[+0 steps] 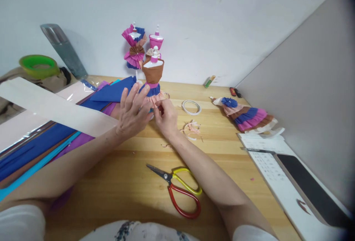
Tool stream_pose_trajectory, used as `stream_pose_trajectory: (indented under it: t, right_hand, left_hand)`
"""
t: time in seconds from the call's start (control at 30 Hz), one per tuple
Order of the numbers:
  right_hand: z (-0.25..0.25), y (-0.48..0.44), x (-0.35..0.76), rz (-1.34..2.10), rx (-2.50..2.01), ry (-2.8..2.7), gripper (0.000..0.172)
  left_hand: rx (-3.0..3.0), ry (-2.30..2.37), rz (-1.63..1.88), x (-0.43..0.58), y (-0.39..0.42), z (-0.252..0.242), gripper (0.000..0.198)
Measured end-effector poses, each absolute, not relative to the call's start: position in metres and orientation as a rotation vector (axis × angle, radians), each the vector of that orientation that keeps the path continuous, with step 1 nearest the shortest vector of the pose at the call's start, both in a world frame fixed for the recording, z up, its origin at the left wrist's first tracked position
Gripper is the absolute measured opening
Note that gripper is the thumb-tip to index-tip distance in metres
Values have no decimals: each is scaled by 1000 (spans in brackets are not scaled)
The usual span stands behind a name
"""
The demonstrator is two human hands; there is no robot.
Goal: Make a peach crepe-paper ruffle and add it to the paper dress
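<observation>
A small dress form [153, 72] with a brown bodice, a pink waistband and a blue ruffle stands upright in front of my hands. Around its lower part runs a peach crepe paper ruffle [157, 99]. My right hand [167, 118] is closed, thumb and finger pinching the lower edge of this ruffle. Beside the ruffle's left side is my left hand [133, 109], fingers stretched and spread; its thumb is partly hidden. Scissors [166, 176] with one yellow and one red handle lie half spread on the table nearer to me.
Behind stand two more dress forms, one pink [156, 41], one with paper rosettes [137, 50]. Crepe paper sheets [36, 152] cover the left. Tape roll [191, 107], paper scraps [192, 128], a layered paper dress [249, 117] and a phone [307, 185] lie right.
</observation>
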State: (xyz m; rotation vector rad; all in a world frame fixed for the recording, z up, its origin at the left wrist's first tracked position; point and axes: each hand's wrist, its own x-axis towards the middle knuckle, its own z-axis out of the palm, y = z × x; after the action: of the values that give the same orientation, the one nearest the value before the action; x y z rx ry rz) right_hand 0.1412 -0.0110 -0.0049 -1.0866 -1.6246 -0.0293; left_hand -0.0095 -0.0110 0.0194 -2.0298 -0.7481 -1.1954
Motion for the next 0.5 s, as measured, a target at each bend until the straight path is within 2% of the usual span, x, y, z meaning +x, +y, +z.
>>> stream_pose_trajectory:
  t: [0.5]
  right_hand:
    - [-4,-14,147,-134,-1065,-1636,12]
  left_hand:
    - [-1996,-613,-1316,5,1,19,14]
